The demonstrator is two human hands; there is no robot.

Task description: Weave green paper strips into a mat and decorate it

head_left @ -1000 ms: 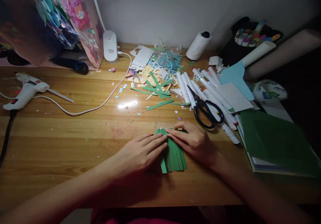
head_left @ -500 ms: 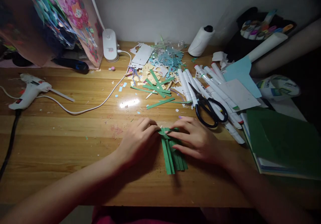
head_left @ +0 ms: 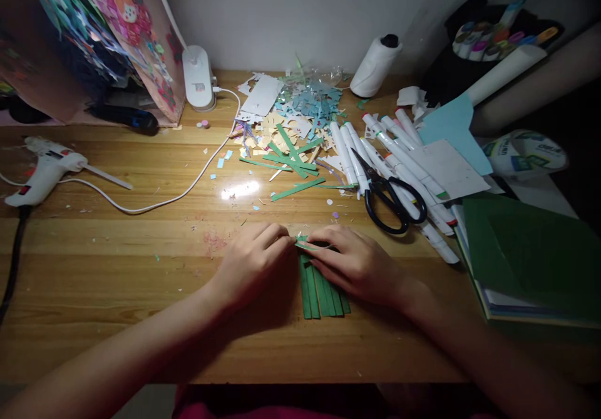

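Several green paper strips lie side by side on the wooden table, their lower ends pointing toward me. Across their upper ends runs one more green paper strip, partly lifted. My left hand pinches the left end of this crosswise strip between thumb and forefinger. From the other side, my right hand grips the same strip with closed fingers, covering the upper right part of the upright strips. Just beyond the right hand rest black-handled scissors.
A heap of paper scraps and loose green strips lies ahead. White markers sit under the scissors. Green paper sheets are stacked at right. A hot glue gun lies at left, with a white cable beside it.
The crosswise strip now stands raised between both hands. My right fingers, spread over the upright strips before, have drawn together. The upright strips lie more evenly, and the view has shifted slightly.
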